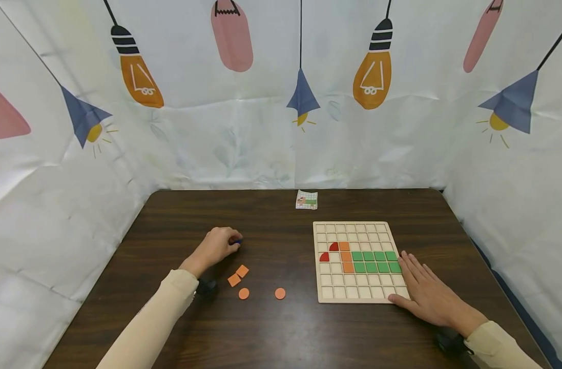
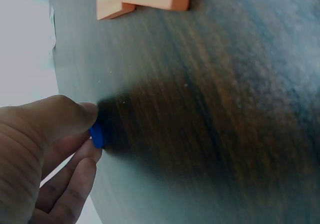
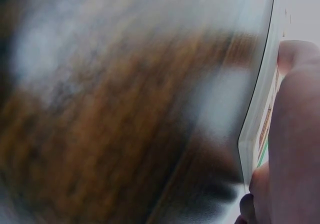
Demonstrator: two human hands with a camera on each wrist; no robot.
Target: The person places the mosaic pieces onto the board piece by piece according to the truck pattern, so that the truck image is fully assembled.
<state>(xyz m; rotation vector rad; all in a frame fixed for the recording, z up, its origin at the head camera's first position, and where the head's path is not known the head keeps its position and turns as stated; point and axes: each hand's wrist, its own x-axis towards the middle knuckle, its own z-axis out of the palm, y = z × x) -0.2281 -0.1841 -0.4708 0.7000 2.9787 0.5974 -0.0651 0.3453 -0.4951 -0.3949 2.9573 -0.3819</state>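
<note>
My left hand [image 1: 217, 245] pinches a small blue tile [image 2: 96, 135] between thumb and fingers, low over the table on the left; the fingers hide most of its shape. My right hand [image 1: 425, 292] lies with fingers extended along the right edge of a pale wooden grid board [image 1: 331, 293], the thumb near its front right corner. On the board are green squares [image 1: 373, 261] in two rows, a column of orange squares [image 1: 347, 256] beside them, and two red quarter-round tiles [image 1: 324, 257] at the left.
Two loose orange squares [image 1: 234, 280] lie just in front of my left hand. Nearer me are two orange discs [image 1: 280, 293], set apart. A small printed card [image 1: 306, 200] lies at the far table edge. White printed cloth [image 1: 262, 154] hangs around the dark table [image 1: 271, 338].
</note>
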